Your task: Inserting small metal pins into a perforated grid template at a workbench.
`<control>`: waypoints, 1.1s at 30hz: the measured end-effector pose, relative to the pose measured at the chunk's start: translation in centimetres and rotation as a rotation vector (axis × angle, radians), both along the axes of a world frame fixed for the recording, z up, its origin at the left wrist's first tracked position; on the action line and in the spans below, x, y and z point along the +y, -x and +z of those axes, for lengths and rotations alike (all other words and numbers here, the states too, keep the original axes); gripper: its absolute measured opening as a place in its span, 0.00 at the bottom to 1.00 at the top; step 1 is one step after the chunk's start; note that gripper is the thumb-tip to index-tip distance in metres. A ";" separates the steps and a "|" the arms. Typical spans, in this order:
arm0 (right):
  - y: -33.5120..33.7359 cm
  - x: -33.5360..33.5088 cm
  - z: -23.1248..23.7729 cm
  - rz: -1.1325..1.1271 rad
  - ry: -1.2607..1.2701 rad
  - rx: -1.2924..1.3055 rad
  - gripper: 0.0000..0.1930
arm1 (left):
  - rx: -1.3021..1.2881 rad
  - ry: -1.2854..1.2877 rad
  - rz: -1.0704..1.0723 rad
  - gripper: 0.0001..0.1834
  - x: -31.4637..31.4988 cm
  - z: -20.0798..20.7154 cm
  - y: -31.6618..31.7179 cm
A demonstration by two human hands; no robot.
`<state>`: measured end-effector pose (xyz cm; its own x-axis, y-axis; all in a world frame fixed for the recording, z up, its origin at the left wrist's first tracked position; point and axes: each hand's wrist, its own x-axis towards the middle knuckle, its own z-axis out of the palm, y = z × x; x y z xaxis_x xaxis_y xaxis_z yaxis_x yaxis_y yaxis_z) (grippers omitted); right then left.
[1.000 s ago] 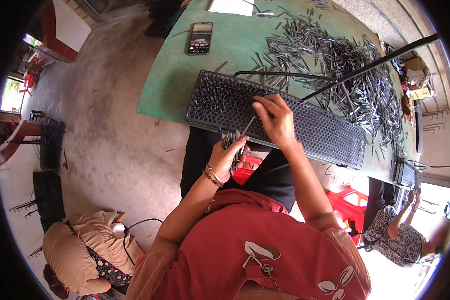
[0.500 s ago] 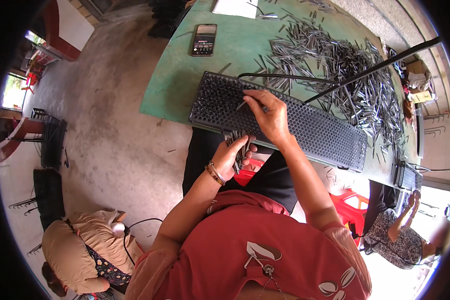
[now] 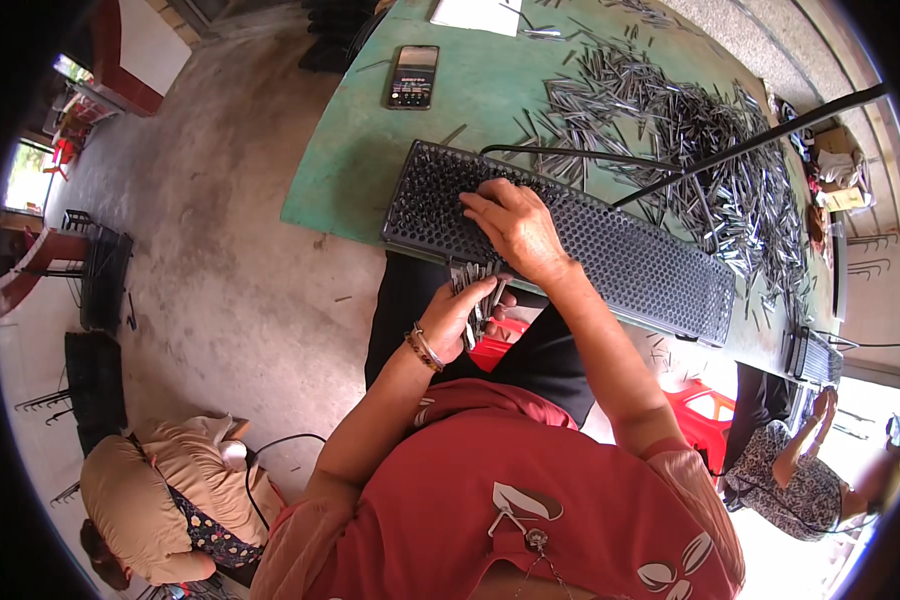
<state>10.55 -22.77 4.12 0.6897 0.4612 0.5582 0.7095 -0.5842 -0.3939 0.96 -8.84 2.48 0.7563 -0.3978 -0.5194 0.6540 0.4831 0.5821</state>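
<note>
A long black tray (image 3: 630, 262) full of round holes lies slantwise along the near edge of the green table (image 3: 340, 170). Small dark pieces stand in many holes at its left end. Over that left part rests my right hand (image 3: 518, 230), fingers bent and drawn together at the holes; whatever they pinch is hidden. Below the tray's near edge, my left hand (image 3: 454, 318) is closed round a bundle of thin grey metal-looking sticks (image 3: 476, 290), their ends jutting above the fingers.
A large heap of similar loose sticks (image 3: 670, 130) covers the far right of the table. A black bar (image 3: 760, 133) crosses above it. A phone (image 3: 412, 78) and white paper (image 3: 476, 14) lie at the far left. Other people sit lower left (image 3: 160, 500) and lower right (image 3: 785, 480).
My right hand has shifted slightly left and lower onto the tray. The stick seen in its fingers before no longer shows. My left hand keeps its bundle almost in place.
</note>
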 end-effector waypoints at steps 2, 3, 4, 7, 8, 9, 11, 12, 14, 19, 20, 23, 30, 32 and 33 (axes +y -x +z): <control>0.1 -0.1 0.5 0.025 0.027 0.027 0.13 | -0.027 -0.008 -0.001 0.15 -0.1 0.1 0.0; 0.0 -0.2 0.3 0.023 0.027 0.027 0.13 | -0.027 -0.007 -0.003 0.15 -0.1 0.1 0.0; -0.1 -0.3 0.1 0.044 0.095 0.035 0.13 | -0.027 0.011 0.002 0.15 0.0 0.1 0.0; 0.0 -0.7 0.0 0.044 0.110 0.020 0.12 | -0.036 0.031 0.009 0.15 0.1 0.0 -0.1; 0.0 -0.7 0.2 0.026 0.058 -0.003 0.12 | -0.046 0.033 0.014 0.15 0.1 -0.1 -0.1; 0.2 -0.9 0.5 0.025 0.059 -0.003 0.12 | -0.046 0.034 0.014 0.15 0.1 -0.2 -0.3; 1.2 -1.0 1.6 -0.020 -0.231 0.326 0.10 | -0.074 0.089 0.041 0.14 0.4 -0.6 -0.3; 1.6 -1.4 1.7 -0.015 -0.233 0.328 0.10 | -0.073 0.086 0.046 0.14 0.5 -0.6 -0.2; 2.5 -2.4 2.0 0.087 -0.190 0.704 0.10 | -0.096 0.055 0.105 0.14 0.4 -0.2 -0.2; 3.5 -3.0 1.6 0.066 -0.444 0.994 0.12 | -0.116 0.034 0.049 0.14 0.1 0.7 -0.5; 3.3 -3.1 1.8 0.010 -0.508 1.057 0.12 | -0.128 0.044 0.014 0.15 0.2 0.7 -0.5; 2.7 -3.0 2.5 -0.137 -0.551 1.046 0.13 | -0.080 0.045 0.011 0.17 0.0 0.6 -0.3; 1.2 -1.5 0.7 -0.287 -0.603 0.690 0.13 | -0.051 0.005 0.021 0.17 -0.1 -0.3 -0.2; 1.0 -1.2 0.6 -0.298 -0.479 0.567 0.12 | -0.047 -0.019 0.020 0.17 0.0 -0.1 -0.1; 1.0 -1.1 0.5 -0.296 -0.479 0.567 0.12 | -0.047 -0.020 0.022 0.17 0.1 -0.2 -0.1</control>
